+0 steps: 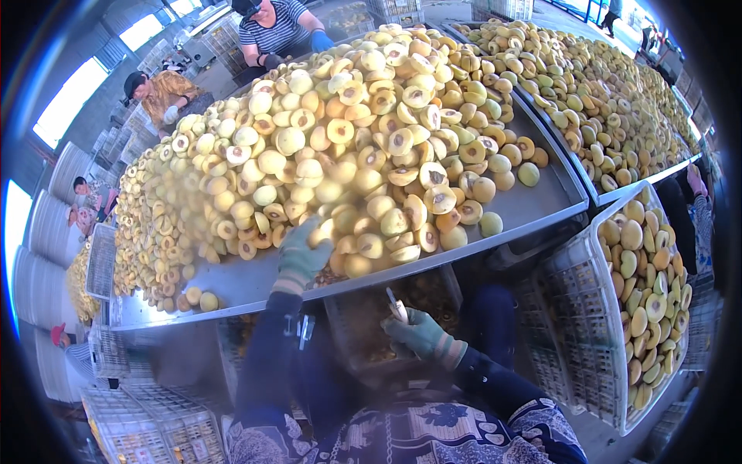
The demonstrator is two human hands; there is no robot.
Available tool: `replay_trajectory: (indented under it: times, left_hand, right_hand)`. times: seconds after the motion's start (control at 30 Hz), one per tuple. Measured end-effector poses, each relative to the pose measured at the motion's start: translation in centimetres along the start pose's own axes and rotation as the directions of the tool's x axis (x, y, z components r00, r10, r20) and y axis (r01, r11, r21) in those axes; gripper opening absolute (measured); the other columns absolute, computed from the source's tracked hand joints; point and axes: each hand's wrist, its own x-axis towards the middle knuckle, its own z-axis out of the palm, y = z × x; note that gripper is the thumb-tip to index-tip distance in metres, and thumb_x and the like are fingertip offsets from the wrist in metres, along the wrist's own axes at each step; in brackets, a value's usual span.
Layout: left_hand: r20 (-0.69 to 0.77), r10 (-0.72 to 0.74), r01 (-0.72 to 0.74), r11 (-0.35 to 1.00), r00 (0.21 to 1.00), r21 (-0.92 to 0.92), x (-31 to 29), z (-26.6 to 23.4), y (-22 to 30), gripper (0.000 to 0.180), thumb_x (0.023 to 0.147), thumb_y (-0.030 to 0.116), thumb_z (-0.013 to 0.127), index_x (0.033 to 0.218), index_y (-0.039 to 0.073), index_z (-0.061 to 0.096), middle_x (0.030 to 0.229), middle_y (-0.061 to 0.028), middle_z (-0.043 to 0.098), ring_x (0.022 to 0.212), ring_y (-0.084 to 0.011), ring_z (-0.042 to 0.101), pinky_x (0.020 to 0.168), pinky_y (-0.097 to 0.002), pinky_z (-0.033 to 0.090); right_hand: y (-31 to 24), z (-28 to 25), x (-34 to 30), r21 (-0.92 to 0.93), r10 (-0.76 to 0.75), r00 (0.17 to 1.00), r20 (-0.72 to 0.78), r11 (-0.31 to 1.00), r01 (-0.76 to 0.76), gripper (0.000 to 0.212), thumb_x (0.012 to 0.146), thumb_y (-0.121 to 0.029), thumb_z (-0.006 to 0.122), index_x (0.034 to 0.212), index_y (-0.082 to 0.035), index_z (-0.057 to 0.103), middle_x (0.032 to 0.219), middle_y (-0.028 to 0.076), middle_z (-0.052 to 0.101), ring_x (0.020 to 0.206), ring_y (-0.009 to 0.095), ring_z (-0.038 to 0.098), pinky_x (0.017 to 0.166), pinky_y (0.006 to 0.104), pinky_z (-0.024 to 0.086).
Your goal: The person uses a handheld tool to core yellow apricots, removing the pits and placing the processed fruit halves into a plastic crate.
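Observation:
A big heap of halved yellow peaches (340, 131), many with brown pits or pit hollows facing up, covers a metal table (533, 205). My left hand (303, 254), in a grey-green knit glove, reaches to the heap's near edge. Its thumb stands apart from the fingers, which touch the fruit; no peach is plainly held. Lower and to the right, my right hand (421, 338), in a similar glove, is closed round a short pale-handled tool (399, 309). The tool's narrow dark metal tip points up, away from the fruit; its exact kind is unclear.
A pale plastic crate (618, 309) full of peach halves stands tilted at right. Below the table's front edge sits a darker crate (394, 309). A second table (572, 166) of peaches adjoins at right. Co-workers (274, 35) work across the heap and at far left. More crates (154, 425) stand lower left.

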Motion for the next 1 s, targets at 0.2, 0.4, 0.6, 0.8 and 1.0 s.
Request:
replay_trajectory:
  times: [0.2,0.4,0.6,0.8,1.0]
  left_hand:
    - [0.344,-0.229,0.353,0.000,0.911,-0.936,-7.0,-0.3,4.6,0.041,0.094,0.018,0.042,0.127,-0.005,0.046,0.113,-0.0171,0.060,0.096,-0.0261,0.063,0.084,-0.0372,0.053]
    - [0.431,-0.254,0.394,-0.185,0.866,-0.900,-9.8,-2.0,14.0,0.050,0.094,0.039,0.045,0.125,0.000,0.049,0.119,-0.0190,0.054,0.100,-0.0317,0.059,0.086,-0.0431,0.051]
    - [0.336,-0.261,0.361,0.049,0.905,-0.931,-11.2,-2.0,16.2,0.046,0.098,0.033,0.040,0.127,-0.002,0.046,0.122,-0.0142,0.054,0.110,-0.0281,0.055,0.085,-0.0385,0.052]
    - [0.302,-0.328,0.352,0.103,0.895,-0.930,-11.8,-1.7,16.4,0.048,0.097,0.039,0.041,0.120,-0.002,0.051,0.111,-0.0164,0.060,0.087,-0.0271,0.064,0.067,-0.0357,0.057]
    - [0.431,-0.293,0.487,0.153,0.853,-0.860,-11.6,-2.8,17.3,0.048,0.097,0.038,0.043,0.116,-0.004,0.053,0.111,-0.0147,0.060,0.088,-0.0270,0.064,0.067,-0.0363,0.057]
  right_hand:
    - [-2.8,2.8,-1.3,-0.144,-0.210,0.977,0.030,0.967,0.212,0.017,0.090,-0.019,0.060,0.101,-0.006,0.059,0.078,-0.001,0.060,0.070,0.005,0.056,0.060,0.0222,0.046]
    - [-1.7,2.7,-2.8,-0.484,-0.324,0.945,-0.044,0.835,0.264,0.035,0.088,-0.036,0.059,0.107,-0.007,0.057,0.091,0.010,0.066,0.084,0.020,0.063,0.076,0.0324,0.048]
    - [-1.6,2.7,-4.9,-0.431,-0.359,0.933,-0.029,0.846,0.313,0.021,0.089,-0.020,0.060,0.102,-0.003,0.059,0.081,0.002,0.063,0.077,0.006,0.056,0.068,0.0254,0.048]
    - [-2.1,2.9,-6.6,-0.565,-0.485,0.851,0.201,0.652,0.505,0.038,0.088,-0.032,0.056,0.118,-0.008,0.056,0.092,0.015,0.065,0.087,0.031,0.064,0.082,0.0341,0.048]
    - [-2.1,1.8,-6.5,-0.561,-0.321,0.918,0.233,0.727,0.396,0.025,0.087,-0.027,0.057,0.103,-0.009,0.059,0.083,0.011,0.064,0.077,0.025,0.064,0.069,0.0329,0.050]
